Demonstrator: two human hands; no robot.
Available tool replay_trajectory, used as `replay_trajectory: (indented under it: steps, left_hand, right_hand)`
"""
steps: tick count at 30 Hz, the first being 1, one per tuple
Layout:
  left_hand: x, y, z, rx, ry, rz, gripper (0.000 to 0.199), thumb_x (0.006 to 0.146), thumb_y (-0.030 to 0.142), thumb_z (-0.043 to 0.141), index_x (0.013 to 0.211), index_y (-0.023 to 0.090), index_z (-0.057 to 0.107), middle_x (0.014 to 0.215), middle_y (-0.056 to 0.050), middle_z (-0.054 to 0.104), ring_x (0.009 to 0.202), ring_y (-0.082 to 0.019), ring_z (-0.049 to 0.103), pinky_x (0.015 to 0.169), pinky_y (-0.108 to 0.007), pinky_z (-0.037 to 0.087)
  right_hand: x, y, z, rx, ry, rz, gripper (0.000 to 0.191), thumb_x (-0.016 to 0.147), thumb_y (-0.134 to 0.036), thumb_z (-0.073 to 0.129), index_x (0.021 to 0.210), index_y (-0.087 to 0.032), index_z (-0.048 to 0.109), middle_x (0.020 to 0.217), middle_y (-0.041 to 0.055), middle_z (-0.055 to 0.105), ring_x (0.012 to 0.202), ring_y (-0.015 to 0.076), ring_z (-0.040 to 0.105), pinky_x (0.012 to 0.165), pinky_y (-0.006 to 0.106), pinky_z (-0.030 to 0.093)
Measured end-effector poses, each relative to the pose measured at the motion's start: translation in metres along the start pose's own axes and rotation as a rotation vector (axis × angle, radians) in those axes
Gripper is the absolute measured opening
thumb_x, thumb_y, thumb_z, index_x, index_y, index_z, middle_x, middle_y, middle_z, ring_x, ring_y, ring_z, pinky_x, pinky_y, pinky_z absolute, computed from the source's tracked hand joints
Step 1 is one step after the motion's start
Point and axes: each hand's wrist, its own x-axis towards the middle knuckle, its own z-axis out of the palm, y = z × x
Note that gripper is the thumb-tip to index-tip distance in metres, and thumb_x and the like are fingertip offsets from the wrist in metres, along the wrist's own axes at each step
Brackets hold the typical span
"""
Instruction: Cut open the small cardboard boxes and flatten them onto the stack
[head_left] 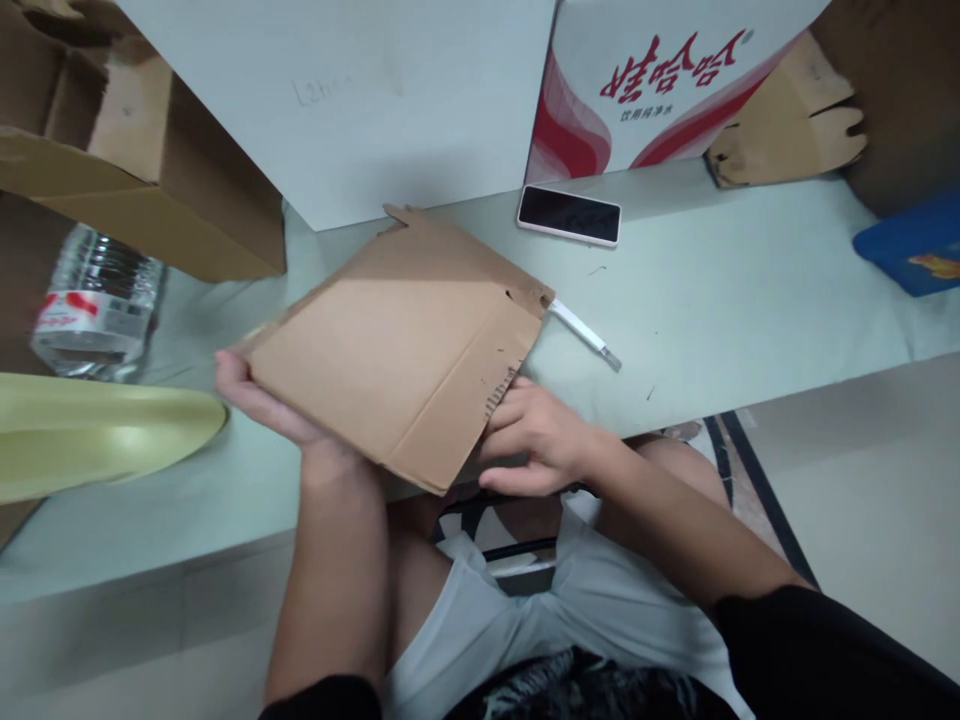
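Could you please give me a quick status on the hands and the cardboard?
Left hand holding cardboard along its near-left edge. Right hand at its ragged edge. White tool close by its right corner.

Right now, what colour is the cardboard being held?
The cardboard is plain tan-brown, with dark ragged marks near the right hand; head view.

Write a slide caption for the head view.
Left hand holds a cardboard piece, the right hand at its ragged edge, a phone lying beyond.
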Motion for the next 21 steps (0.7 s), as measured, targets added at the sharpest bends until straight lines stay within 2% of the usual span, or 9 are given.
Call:
replay_trajectory:
  steps: [2, 4, 7, 9, 11, 14, 16, 18, 21]
  left_hand:
    - [0.005, 0.003, -0.004, -0.039, -0.011, 0.040, 0.051, 0.090, 0.068, 0.057, 0.077, 0.018, 0.061, 0.076, -0.002, 0.067, 0.077, -0.018, 0.068, 0.075, -0.031, 0.056]
    - [0.010, 0.004, -0.006, -0.053, -0.035, 0.076, 0.052, 0.091, 0.070, 0.056, 0.072, 0.021, 0.056, 0.069, 0.001, 0.061, 0.072, -0.016, 0.066, 0.073, -0.029, 0.056]
    - [0.016, 0.005, -0.009, -0.041, -0.046, 0.084, 0.056, 0.095, 0.074, 0.044, 0.071, 0.024, 0.052, 0.066, 0.000, 0.061, 0.080, -0.020, 0.070, 0.081, -0.032, 0.059]
    - [0.019, 0.006, -0.010, -0.086, -0.056, 0.076, 0.057, 0.096, 0.074, 0.038, 0.073, 0.025, 0.054, 0.070, -0.002, 0.066, 0.094, -0.024, 0.074, 0.091, -0.036, 0.060]
    - [0.020, 0.007, -0.012, -0.126, -0.129, 0.031, 0.055, 0.096, 0.073, 0.041, 0.075, 0.025, 0.057, 0.076, -0.003, 0.071, 0.106, -0.027, 0.074, 0.099, -0.039, 0.059]
    - [0.018, 0.008, -0.012, -0.110, -0.239, -0.048, 0.052, 0.091, 0.074, 0.053, 0.084, 0.025, 0.064, 0.091, -0.004, 0.078, 0.122, -0.031, 0.070, 0.107, -0.043, 0.056]
    - [0.013, 0.008, -0.010, -0.110, -0.210, -0.075, 0.056, 0.086, 0.079, 0.056, 0.090, 0.025, 0.068, 0.101, -0.004, 0.080, 0.128, -0.033, 0.068, 0.111, -0.046, 0.054]
    - [0.008, 0.010, -0.006, -0.105, -0.163, -0.109, 0.060, 0.083, 0.083, 0.056, 0.097, 0.025, 0.070, 0.107, -0.005, 0.080, 0.130, -0.034, 0.066, 0.112, -0.047, 0.053]
    - [0.001, 0.014, -0.001, -0.110, -0.181, -0.198, 0.061, 0.083, 0.082, 0.057, 0.104, 0.027, 0.072, 0.108, -0.004, 0.081, 0.133, -0.031, 0.065, 0.112, -0.042, 0.053]
  right_hand:
    - [-0.001, -0.005, -0.011, 0.190, 0.075, -0.050, 0.041, 0.103, -0.043, 0.056, 0.072, -0.023, 0.072, 0.068, -0.0015, 0.069, 0.062, 0.0090, 0.063, 0.061, 0.025, 0.048]
    - [-0.003, -0.002, -0.022, 0.207, 0.305, 0.007, 0.037, 0.103, -0.032, 0.057, 0.069, -0.021, 0.067, 0.065, -0.0009, 0.066, 0.056, 0.0089, 0.058, 0.054, 0.024, 0.045]
    - [-0.009, 0.021, -0.037, -0.018, 0.680, 0.331, 0.020, 0.097, -0.026, 0.061, 0.080, -0.024, 0.069, 0.077, 0.0012, 0.073, 0.072, 0.0147, 0.068, 0.067, 0.029, 0.054]
    - [-0.015, 0.042, -0.045, -0.102, 0.788, 0.588, 0.011, 0.091, -0.034, 0.067, 0.097, -0.026, 0.071, 0.100, 0.0051, 0.077, 0.096, 0.0213, 0.073, 0.083, 0.037, 0.060]
    - [-0.021, 0.059, -0.053, -0.014, 0.791, 0.782, 0.037, 0.082, -0.045, 0.073, 0.113, -0.026, 0.069, 0.121, 0.0092, 0.075, 0.112, 0.0267, 0.072, 0.095, 0.046, 0.060]
    - [-0.029, 0.067, -0.065, 0.425, 0.663, 0.946, 0.052, 0.074, -0.057, 0.078, 0.113, -0.024, 0.068, 0.115, 0.0094, 0.078, 0.102, 0.0281, 0.076, 0.090, 0.047, 0.063]
    - [-0.033, 0.062, -0.072, 0.732, 0.505, 0.997, 0.055, 0.066, -0.062, 0.084, 0.102, -0.023, 0.071, 0.102, 0.0084, 0.080, 0.092, 0.0279, 0.077, 0.082, 0.043, 0.064]
    - [-0.034, 0.056, -0.076, 0.922, 0.377, 1.014, 0.061, 0.057, -0.061, 0.093, 0.099, -0.022, 0.073, 0.101, 0.0085, 0.082, 0.089, 0.0278, 0.078, 0.078, 0.041, 0.064]
    - [-0.030, 0.049, -0.072, 1.034, 0.351, 1.008, 0.068, 0.052, -0.055, 0.099, 0.105, -0.022, 0.073, 0.106, 0.0083, 0.082, 0.092, 0.0265, 0.077, 0.081, 0.040, 0.064]
